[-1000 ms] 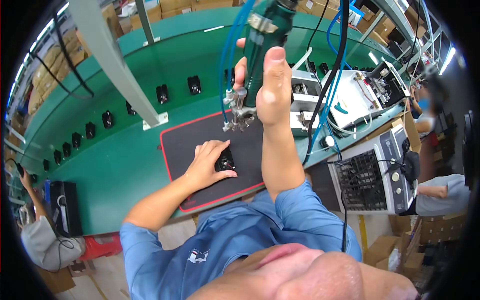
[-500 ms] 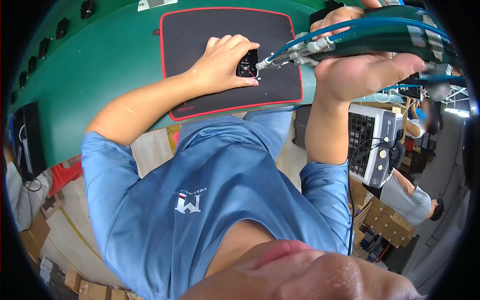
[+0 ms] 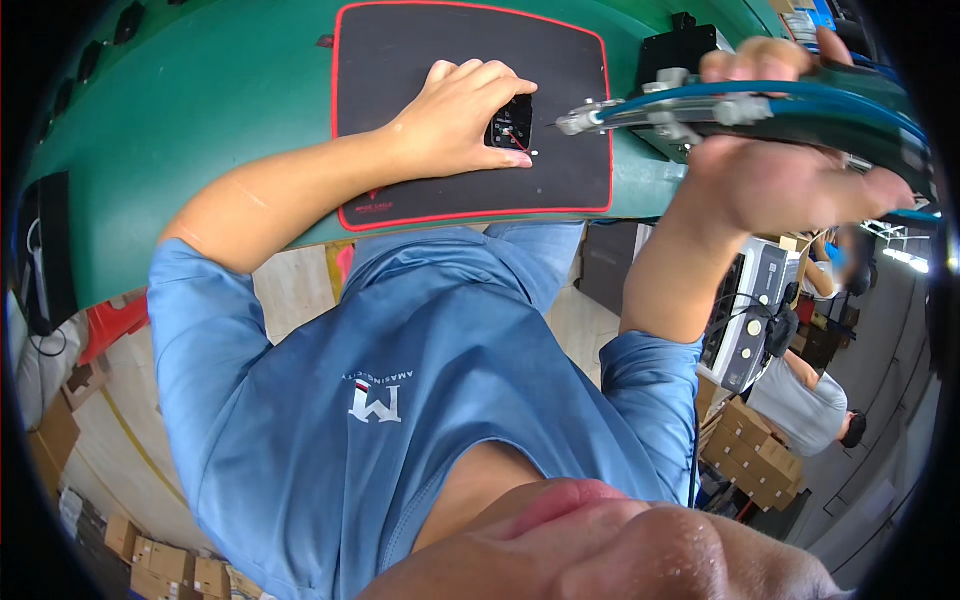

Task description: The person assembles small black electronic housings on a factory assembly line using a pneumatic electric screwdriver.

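Note:
My left hand (image 3: 450, 118) grips a small black square housing (image 3: 509, 126) between thumb and fingers on the dark mat (image 3: 395, 65). A red wire and small parts show inside the housing, and a small white piece sits at its near right corner. My right hand (image 3: 745, 175), blurred by motion, is wrapped round a dark hose-fed nozzle tool (image 3: 690, 108) with metal fittings and a blue hose along it. The tool's thin tip points left toward the housing, a short gap away from it.
The red-edged mat lies on a green table (image 3: 275, 120). A black box (image 3: 665, 55) stands at the mat's right. Below the table's right part is a grey-white appliance (image 3: 740, 330) with knobs. Cardboard boxes (image 3: 750, 450) and a person in grey (image 3: 795, 405) are at the right.
My right hand has drawn the nozzle tool back to the right, so its tip has left the housing. The left hand still grips the housing. The whole view has shifted slightly.

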